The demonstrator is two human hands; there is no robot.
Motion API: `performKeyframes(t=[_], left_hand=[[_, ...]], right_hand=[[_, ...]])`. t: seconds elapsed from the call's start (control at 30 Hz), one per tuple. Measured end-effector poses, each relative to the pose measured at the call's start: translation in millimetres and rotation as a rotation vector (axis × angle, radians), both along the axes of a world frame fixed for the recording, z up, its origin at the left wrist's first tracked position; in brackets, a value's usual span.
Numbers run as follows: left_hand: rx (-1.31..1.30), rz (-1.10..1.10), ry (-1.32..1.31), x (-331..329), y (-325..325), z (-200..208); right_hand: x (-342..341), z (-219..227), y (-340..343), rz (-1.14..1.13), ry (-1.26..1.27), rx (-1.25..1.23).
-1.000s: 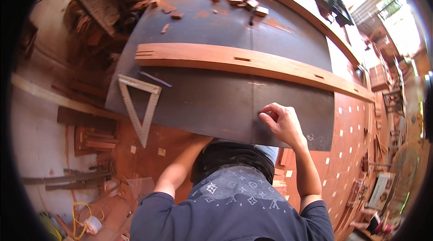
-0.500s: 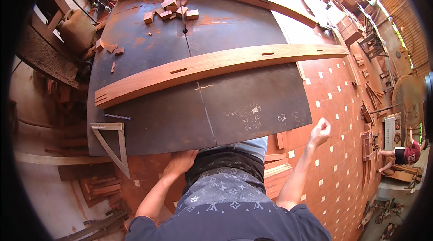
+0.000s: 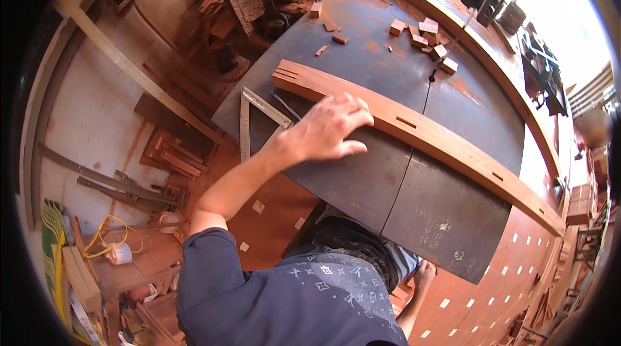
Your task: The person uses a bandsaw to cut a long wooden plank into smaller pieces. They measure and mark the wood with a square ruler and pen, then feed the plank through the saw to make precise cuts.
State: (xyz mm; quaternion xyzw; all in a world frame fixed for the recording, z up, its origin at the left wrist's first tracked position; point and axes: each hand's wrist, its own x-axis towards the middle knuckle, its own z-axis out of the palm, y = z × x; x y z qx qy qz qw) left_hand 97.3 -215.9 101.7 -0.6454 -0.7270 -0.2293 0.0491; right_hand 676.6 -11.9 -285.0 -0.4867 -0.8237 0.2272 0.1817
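A long wooden beam (image 3: 446, 145) with slots cut in its face lies across the dark saw table (image 3: 362, 181). My left hand (image 3: 333, 127) reaches over its near edge, close to the left end, with fingers spread and nothing held. Whether the fingertips touch the wood I cannot tell. Beside that hand are a pale set square (image 3: 266, 108), partly covered by my forearm, and a thin pen-like stick (image 3: 285, 105). Low by the table's front edge, my right hand (image 3: 424, 273) is small in view with its fingers curled; what they hold, if anything, is hidden.
A saw blade (image 3: 460, 34) stands up through the table beyond the beam. Small wood offcuts (image 3: 427, 30) lie near it. A second long beam (image 3: 475, 42) runs along the far side. Stacked wood pieces (image 3: 180, 156) sit on the floor at left.
My view has swung to the left. My left hand has left the table's front edge and come up over the beam. My right hand has moved in from the side toward the table edge.
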Motion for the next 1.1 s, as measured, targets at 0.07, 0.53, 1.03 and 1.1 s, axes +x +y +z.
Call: performKeyframes(t=[0.07,0.53,1.03,1.1], left_hand=[[-0.042,0.102,0.136,-34.3,8.4,-22.8],[-0.171,0.081,0.157,-32.3,85.8,-27.9],[-0.177,-0.019,0.039,53.7,300.5,-44.7],[-0.25,0.003,0.012,52.5,307.0,-43.1]], right_hand=[[8.9,38.9,-2.7,0.259,-0.078,-0.37],[2.2,291.6,202.0,-0.656,0.602,-0.536],[-181.5,280.6,414.8,-0.68,1.408,-0.665],[-204.8,288.3,408.1,-0.794,1.311,-0.574]])
